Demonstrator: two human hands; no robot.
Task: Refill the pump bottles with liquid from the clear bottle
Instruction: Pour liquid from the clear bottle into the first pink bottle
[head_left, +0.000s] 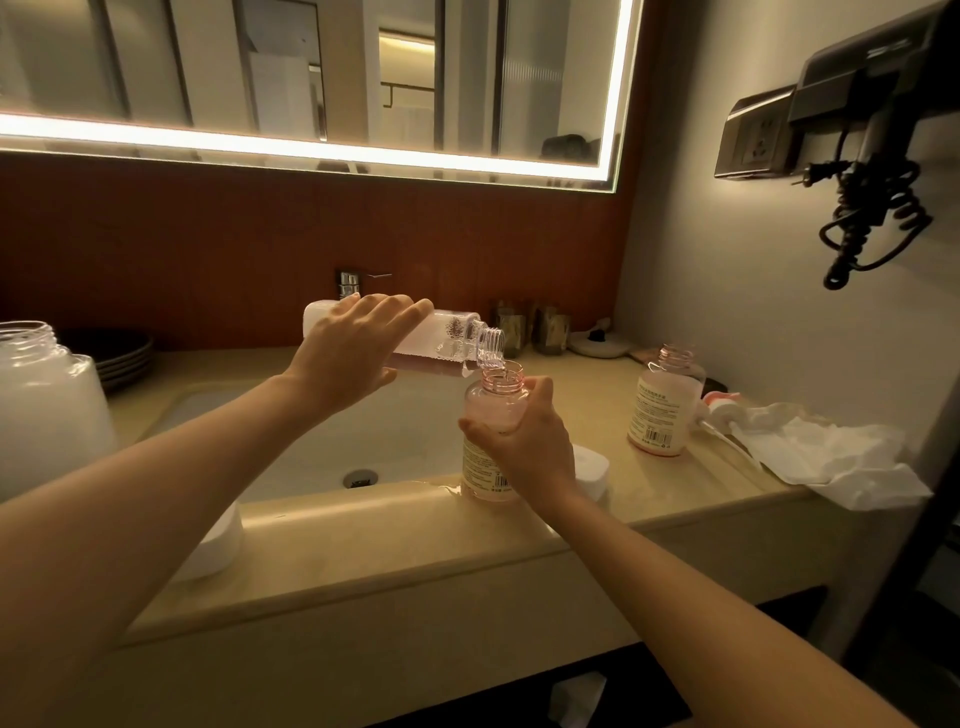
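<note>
My left hand (353, 348) grips the clear bottle (457, 338), which lies tipped almost level with its open neck pointing down to the right. Liquid runs from that neck into the open mouth of a pink pump bottle (493, 415) standing on the counter's front rim beside the sink. My right hand (530, 447) is wrapped around this pink bottle's middle. A second open pink pump bottle (665, 400) with a label stands further right on the counter. A removed pump head (719, 408) lies beside it on crumpled tissue.
The sink basin (311, 441) with its drain is below my left arm. A large open jar (41, 395) stands at the left, dark plates (119, 353) behind it. White crumpled tissue (831, 452) covers the right counter. Glasses (530, 325) stand at the back wall; a hair dryer (872, 156) hangs right.
</note>
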